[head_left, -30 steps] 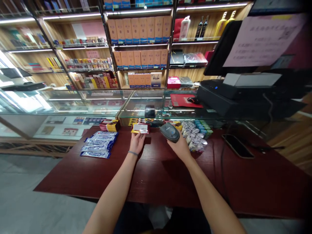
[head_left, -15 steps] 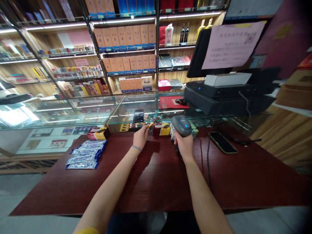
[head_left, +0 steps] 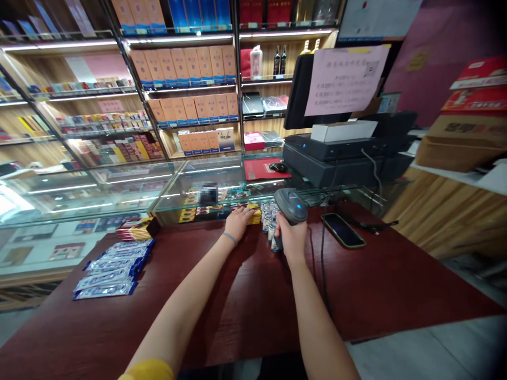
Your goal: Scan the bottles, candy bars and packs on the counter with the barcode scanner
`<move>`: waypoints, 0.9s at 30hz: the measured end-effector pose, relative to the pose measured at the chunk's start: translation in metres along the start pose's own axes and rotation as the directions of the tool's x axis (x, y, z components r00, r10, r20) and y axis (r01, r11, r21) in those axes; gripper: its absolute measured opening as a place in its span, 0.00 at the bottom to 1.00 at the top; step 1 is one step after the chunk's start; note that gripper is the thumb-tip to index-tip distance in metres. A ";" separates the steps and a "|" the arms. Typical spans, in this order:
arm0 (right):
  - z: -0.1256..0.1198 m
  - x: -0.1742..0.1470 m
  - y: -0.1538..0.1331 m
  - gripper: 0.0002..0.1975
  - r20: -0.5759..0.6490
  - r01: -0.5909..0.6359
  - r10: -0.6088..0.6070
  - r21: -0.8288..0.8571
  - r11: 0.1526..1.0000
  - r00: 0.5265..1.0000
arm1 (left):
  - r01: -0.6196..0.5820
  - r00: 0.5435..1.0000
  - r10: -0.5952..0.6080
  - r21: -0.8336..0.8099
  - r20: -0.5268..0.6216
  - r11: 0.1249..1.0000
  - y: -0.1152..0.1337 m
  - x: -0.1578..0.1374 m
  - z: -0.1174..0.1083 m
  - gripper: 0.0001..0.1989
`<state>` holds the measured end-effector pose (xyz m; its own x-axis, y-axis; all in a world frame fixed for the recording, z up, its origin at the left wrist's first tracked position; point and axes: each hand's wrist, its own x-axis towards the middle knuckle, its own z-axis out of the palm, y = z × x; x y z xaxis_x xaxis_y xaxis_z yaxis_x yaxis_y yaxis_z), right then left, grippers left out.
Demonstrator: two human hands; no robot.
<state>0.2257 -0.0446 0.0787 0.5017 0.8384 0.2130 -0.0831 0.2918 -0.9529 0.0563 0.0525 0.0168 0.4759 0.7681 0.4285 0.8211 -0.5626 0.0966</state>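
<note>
In the head view my right hand [head_left: 293, 237] is wrapped round the handle of a dark grey barcode scanner [head_left: 291, 205], whose blue light is lit. Behind and left of it stand several small silvery packs [head_left: 269, 214]. My left hand [head_left: 236, 221] lies over a stack of thin yellow-and-red packets [head_left: 253, 215] by the glass edge, its fingers stretched across them and partly hiding the stack. A similar stack of red-and-yellow packets [head_left: 137, 228] stands at the left. In front of that stack lie several blue-and-silver sachets [head_left: 111, 269], overlapping in a row.
The dark red table [head_left: 245, 301] meets a glass display case [head_left: 170, 198]. A phone [head_left: 343, 230] and the scanner's cable [head_left: 324, 253] lie on the right. Behind are a monitor [head_left: 295, 95], a black mouse [head_left: 278, 167] on a red mat, and stocked shelves. Cartons [head_left: 463, 142] stand far right.
My left hand has gone from holding up a thin packet to lying over the yellow-and-red stack. The scanner stays in my right hand. The view has shifted to the right.
</note>
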 end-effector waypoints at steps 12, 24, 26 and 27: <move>0.000 -0.001 0.005 0.13 0.028 0.006 -0.005 -0.038 0.999 1.000 | -0.020 1.000 0.020 -0.031 0.003 0.999 -0.006 0.001 0.017 0.25; 0.015 -0.008 0.013 0.16 0.180 0.113 -0.091 -0.115 0.987 0.979 | 0.017 0.975 -0.026 -0.039 -0.220 0.999 -0.041 -0.055 -0.020 0.22; 0.024 -0.014 0.013 0.18 0.223 0.143 -0.109 -0.144 0.979 0.969 | 0.066 0.957 -0.073 -0.033 -0.280 0.997 -0.061 -0.076 -0.035 0.21; 0.029 -0.016 0.013 0.18 0.242 0.156 -0.114 -0.163 0.974 0.964 | 0.097 0.948 -0.100 -0.025 -0.303 0.995 -0.072 -0.087 -0.043 0.21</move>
<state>0.1917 -0.0413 0.0689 0.2848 0.8858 0.3664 0.1377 0.3405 -0.9301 -0.0578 0.0133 0.0112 0.2731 0.6916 0.6687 0.8551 -0.4930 0.1606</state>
